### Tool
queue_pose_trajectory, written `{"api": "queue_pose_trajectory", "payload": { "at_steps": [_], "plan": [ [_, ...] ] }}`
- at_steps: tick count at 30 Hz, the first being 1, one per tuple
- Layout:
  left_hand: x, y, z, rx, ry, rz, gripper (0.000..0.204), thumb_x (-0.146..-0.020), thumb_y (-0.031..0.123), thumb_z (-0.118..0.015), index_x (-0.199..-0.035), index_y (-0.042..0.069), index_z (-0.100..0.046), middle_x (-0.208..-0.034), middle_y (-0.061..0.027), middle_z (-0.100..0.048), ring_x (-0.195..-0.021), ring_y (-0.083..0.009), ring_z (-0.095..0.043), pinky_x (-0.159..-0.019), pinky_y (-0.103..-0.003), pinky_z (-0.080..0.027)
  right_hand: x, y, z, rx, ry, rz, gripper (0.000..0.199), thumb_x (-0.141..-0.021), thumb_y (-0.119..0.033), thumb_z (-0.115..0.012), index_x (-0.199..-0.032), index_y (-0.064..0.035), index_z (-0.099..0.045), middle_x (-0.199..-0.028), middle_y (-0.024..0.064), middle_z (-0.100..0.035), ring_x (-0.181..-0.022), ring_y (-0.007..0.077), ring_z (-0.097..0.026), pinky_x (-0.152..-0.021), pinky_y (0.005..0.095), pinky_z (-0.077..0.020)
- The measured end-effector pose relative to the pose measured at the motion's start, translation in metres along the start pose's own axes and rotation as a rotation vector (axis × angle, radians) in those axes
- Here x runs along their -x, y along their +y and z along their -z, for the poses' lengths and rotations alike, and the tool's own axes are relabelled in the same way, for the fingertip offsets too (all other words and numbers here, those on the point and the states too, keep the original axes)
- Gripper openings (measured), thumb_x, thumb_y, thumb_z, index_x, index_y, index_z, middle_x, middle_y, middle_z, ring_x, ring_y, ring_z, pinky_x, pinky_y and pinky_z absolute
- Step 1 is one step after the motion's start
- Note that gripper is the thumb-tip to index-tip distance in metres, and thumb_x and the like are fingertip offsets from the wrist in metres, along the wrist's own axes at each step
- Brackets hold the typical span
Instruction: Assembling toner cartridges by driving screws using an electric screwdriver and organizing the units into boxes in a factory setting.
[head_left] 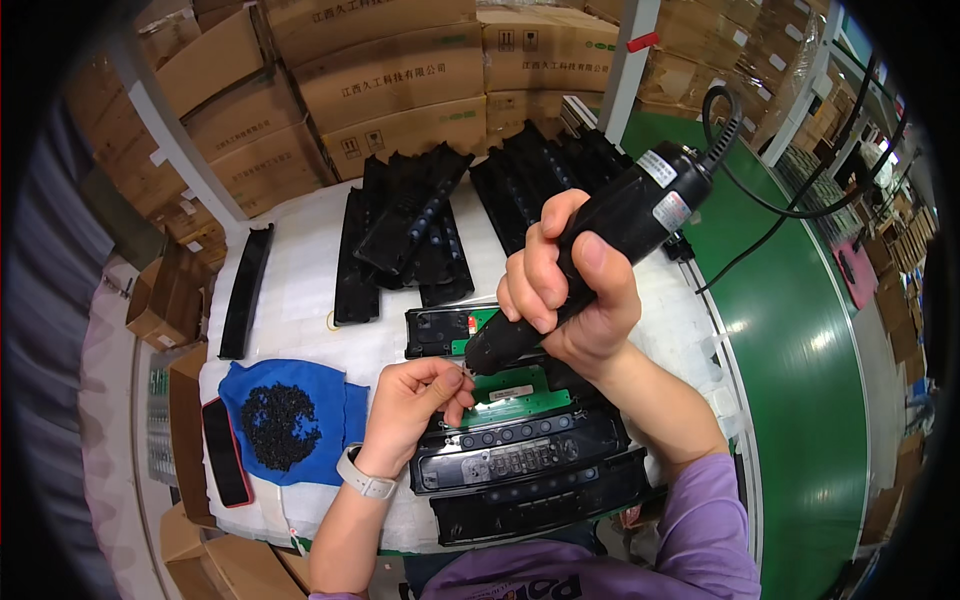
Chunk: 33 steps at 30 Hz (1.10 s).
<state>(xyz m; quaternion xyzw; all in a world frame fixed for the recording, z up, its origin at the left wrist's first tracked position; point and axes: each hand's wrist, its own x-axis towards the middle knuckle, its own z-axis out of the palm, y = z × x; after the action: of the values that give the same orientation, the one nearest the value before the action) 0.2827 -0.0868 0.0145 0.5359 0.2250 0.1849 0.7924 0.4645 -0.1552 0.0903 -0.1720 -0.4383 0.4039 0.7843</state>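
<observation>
My right hand (585,290) is wrapped round a black electric screwdriver (640,215), tilted so its tip points down and to the left. At that tip, the thumb and fingers of my left hand (415,395) are pinched together; whatever they hold is too small to make out. Just below lies a green circuit board (525,405) in a black plastic housing, partly covered by my hands and the tool. Nearer to me are a long black panel (530,455) with a row of round buttons and another black strip (545,505).
Small black pieces, probably screws (280,425), are heaped on a blue cloth (345,400) at left, beside a red-edged phone (227,450). Black housings (410,220) are piled at the back. A cable (780,212) trails right from the screwdriver. Cardboard boxes (390,85) stand behind the white-covered table (300,290).
</observation>
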Motion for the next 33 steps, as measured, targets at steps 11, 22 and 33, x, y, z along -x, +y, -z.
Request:
{"api": "queue_pose_trajectory", "payload": {
  "at_steps": [11, 22, 33],
  "plan": [
    [-0.007, 0.001, 0.009, 0.152, 0.209, -0.152, 0.026, -0.098, 0.022, -0.039, -0.097, -0.002, -0.051, -0.103, -0.0167, -0.061, -0.086, -0.0176, -0.060, -0.076, -0.027, -0.047, 0.004, -0.002, 0.017, 0.481, -0.048, -0.137, 0.025, -0.077, -0.012, -0.063, -0.092, -0.0019, -0.045, -0.059, 0.0048, -0.048, -0.044, 0.0125, -0.046, -0.043, 0.0255, -0.0379],
    [-0.009, 0.005, 0.007, 0.148, 0.254, -0.100, 0.015, -0.099, 0.014, -0.038, -0.102, 0.001, -0.045, -0.087, -0.0174, -0.064, -0.070, -0.0200, -0.065, -0.062, -0.025, -0.052, 0.010, 0.021, 0.015, 0.439, -0.009, -0.136, 0.023, -0.073, -0.005, -0.066, -0.088, -0.0019, -0.049, -0.063, 0.0049, -0.054, -0.047, 0.0101, -0.050, -0.045, 0.0232, -0.0419],
    [-0.007, 0.002, 0.011, 0.188, 0.148, -0.062, 0.011, -0.096, 0.013, -0.042, -0.096, 0.004, -0.049, -0.059, -0.0009, -0.049, -0.046, -0.0069, -0.040, -0.042, -0.019, -0.031, 0.013, 0.025, 0.010, 0.744, -0.174, -0.050, 0.021, -0.065, -0.003, -0.073, -0.077, -0.0057, -0.056, -0.069, -0.0017, -0.055, -0.063, 0.0045, -0.051, -0.057, 0.0195, -0.0407]
  ]
}}
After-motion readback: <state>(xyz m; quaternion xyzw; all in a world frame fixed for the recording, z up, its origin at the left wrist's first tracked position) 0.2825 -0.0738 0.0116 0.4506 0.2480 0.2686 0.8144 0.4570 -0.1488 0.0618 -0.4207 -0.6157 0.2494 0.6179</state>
